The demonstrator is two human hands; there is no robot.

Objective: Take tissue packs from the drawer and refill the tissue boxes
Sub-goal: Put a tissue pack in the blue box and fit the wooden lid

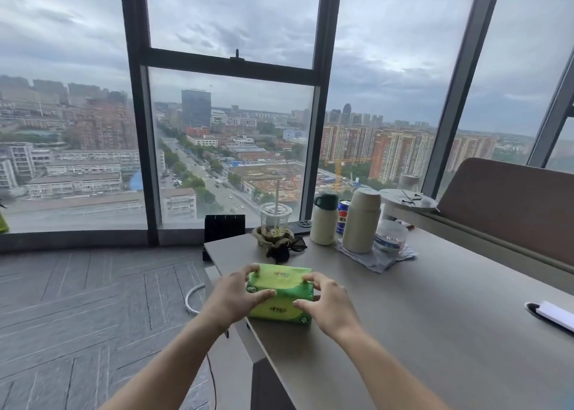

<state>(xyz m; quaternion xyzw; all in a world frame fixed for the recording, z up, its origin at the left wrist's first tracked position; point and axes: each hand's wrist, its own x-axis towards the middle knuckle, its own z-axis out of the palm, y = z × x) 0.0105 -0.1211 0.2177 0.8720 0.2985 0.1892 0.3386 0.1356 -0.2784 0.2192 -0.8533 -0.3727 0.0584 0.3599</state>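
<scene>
While on the table, tissue pack sits between both hands | left hand, right hand fingers grasping its ends

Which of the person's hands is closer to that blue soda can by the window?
Right. The right hand grips the tissue pack's right end, on the blue can's side; the left hand holds its far end.

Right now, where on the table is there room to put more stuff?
The table is bare right of the green tissue packs, up to the white object at its right edge. The far end is crowded: plastic cup, flasks, soda can.
</scene>
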